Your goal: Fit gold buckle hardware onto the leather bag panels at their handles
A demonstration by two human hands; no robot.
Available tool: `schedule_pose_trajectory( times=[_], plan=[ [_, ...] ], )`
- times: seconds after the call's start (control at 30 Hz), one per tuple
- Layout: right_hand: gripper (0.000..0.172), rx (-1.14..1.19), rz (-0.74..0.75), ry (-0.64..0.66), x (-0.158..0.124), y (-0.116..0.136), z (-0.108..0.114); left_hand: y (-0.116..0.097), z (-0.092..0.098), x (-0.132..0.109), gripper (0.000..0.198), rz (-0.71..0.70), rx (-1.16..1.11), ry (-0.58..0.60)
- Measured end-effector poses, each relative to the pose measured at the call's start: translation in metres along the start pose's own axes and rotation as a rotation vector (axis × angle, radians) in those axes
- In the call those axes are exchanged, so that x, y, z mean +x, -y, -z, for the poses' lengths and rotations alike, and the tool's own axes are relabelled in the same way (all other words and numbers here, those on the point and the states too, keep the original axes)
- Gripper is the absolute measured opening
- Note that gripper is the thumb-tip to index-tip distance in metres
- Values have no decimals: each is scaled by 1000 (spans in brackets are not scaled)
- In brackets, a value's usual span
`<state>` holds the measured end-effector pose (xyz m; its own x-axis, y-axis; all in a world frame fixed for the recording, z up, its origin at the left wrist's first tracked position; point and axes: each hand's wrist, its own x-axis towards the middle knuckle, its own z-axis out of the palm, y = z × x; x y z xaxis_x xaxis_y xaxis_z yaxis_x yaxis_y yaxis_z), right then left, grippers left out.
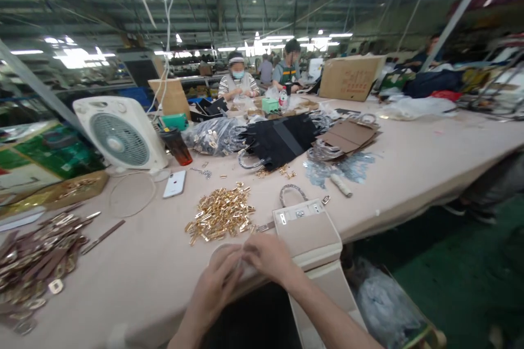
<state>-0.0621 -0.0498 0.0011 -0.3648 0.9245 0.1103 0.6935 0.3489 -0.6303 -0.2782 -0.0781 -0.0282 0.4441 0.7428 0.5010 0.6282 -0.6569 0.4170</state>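
Observation:
My left hand (219, 272) and my right hand (270, 256) come together at the table's near edge, fingertips pinched and almost touching. Something small, pale and perhaps see-through seems to be between them, but blur hides its kind. Just beyond the fingers lies a heap of small gold metal fittings (223, 212). A beige handbag (307, 229) with a patterned handle (292, 191) lies right of my right hand, its lower part hanging over the edge, and my right forearm crosses it. A brown strap end with a buckle (266, 226) sticks out from its left side.
Brown straps with metal ends (41, 262) are piled at left. A white fan (120, 133), phone (174, 184), dark tumbler (177, 146), black bag pieces (282, 139) and brown panels (347, 136) stand or lie farther back. Two people (238, 79) sit across the table.

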Motion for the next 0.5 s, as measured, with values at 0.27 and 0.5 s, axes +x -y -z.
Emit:
schedule_pose_trajectory(
  times=[0.27,0.5],
  plan=[
    [21,23,17,-71,-1,-7,-3,22,6,8,37,-131,194,-29],
    [25,32,36,-82,-5,-8,-4,38,1,3,45,-189,355,-120]
  ],
)
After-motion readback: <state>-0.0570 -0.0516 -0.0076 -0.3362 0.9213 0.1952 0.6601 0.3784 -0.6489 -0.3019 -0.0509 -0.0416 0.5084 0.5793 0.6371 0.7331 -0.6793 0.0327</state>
